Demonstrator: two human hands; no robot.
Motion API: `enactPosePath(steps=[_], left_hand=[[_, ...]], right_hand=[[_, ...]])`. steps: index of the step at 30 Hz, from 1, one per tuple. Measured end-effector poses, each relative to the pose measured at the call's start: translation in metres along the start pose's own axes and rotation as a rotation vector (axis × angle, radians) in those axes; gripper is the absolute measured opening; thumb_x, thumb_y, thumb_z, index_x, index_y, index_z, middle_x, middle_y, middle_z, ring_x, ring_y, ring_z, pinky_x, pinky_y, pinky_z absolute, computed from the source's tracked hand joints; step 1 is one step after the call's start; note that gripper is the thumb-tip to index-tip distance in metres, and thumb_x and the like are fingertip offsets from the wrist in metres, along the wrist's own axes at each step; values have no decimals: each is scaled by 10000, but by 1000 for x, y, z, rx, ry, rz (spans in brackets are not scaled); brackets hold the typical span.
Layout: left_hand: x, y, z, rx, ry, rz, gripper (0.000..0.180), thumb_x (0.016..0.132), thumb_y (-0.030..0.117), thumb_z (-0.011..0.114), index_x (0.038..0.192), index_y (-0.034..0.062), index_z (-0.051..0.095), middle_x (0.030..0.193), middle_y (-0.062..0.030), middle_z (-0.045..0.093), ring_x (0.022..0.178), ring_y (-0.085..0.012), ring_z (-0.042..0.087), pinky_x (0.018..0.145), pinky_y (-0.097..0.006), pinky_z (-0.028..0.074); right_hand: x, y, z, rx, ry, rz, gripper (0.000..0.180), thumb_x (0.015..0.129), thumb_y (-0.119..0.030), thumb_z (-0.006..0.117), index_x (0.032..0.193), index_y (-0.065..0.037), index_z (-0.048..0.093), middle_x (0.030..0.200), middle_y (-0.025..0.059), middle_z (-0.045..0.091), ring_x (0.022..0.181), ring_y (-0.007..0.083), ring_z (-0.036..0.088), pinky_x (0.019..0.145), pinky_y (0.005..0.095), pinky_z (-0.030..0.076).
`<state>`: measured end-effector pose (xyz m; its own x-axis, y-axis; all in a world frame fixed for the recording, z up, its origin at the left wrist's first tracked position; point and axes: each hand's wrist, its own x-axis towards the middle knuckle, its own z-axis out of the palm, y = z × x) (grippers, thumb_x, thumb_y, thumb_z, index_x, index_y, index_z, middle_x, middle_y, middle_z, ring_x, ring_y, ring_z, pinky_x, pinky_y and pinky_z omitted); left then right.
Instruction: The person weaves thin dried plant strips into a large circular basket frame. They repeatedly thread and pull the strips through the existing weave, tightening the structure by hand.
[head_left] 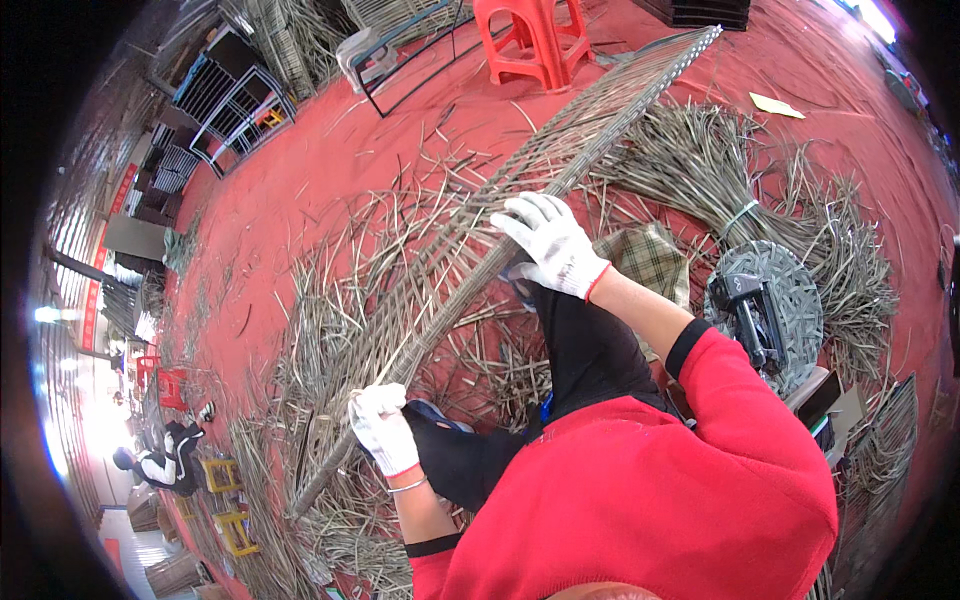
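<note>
A long, narrow panel (455, 305) woven from dry grey-brown strips slants across my lap, from the near left to the far right. A thick bar runs along its near edge. My right hand (555, 243), in a white glove, grips this bar about halfway along, its fingers laid over the top. Lower down the same edge is my left hand (383, 425), also gloved, its fingers curled closed against the bar. What those fingers pinch is hidden. Loose strips (500, 365) lie under the panel and around my feet.
To the right lie a tied bundle of strips (690, 165) and a round grey seat (800, 290) with a black hand tool (750, 315) on it. A red plastic stool (535, 45) stands beyond the panel. Another person (165, 455) sits far left near yellow stools (236, 532).
</note>
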<state>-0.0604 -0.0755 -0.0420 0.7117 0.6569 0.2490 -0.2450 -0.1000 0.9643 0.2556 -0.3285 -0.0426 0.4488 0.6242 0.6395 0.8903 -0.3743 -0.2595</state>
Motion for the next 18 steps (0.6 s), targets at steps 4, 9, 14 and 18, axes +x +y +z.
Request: enactPosePath(steps=[4, 9, 14, 18], left_hand=[[3, 4, -6, 63, 175, 93, 354, 1113, 357, 441, 910, 77, 514, 913, -73, 609, 859, -199, 587, 870, -358, 486], [1, 13, -24, 696, 66, 348, 427, 1089, 424, 500, 974, 33, 624, 1105, -146, 677, 1051, -299, 646, 1019, -433, 470], [13, 27, -29, 1291, -101, 460, 389, 797, 211, 836, 1146, 97, 707, 1246, -126, 689, 1222, -325, 618, 1151, -468, 385], [44, 36, 3, 1367, -124, 484, 418, 751, 187, 830, 1154, 108, 748, 1230, -90, 732, 1192, -285, 659, 1098, -403, 455]], right_hand=[[23, 15, 21, -66, -28, -197, 627, 647, -316, 870, 1218, -172, 652, 1168, 62, 636, 1200, 285, 584, 1117, 491, 399], [45, 28, 26, -130, -153, -231, 177, 774, -185, 702, 950, -189, 683, 926, 21, 639, 941, 253, 644, 916, 410, 479], [75, 51, 11, -245, -261, -313, 33, 800, -189, 675, 809, -204, 703, 802, 47, 688, 790, 272, 721, 689, 434, 565], [107, 88, -6, -287, -312, -355, 58, 807, -210, 690, 850, -194, 727, 819, 67, 694, 794, 287, 721, 692, 425, 569]])
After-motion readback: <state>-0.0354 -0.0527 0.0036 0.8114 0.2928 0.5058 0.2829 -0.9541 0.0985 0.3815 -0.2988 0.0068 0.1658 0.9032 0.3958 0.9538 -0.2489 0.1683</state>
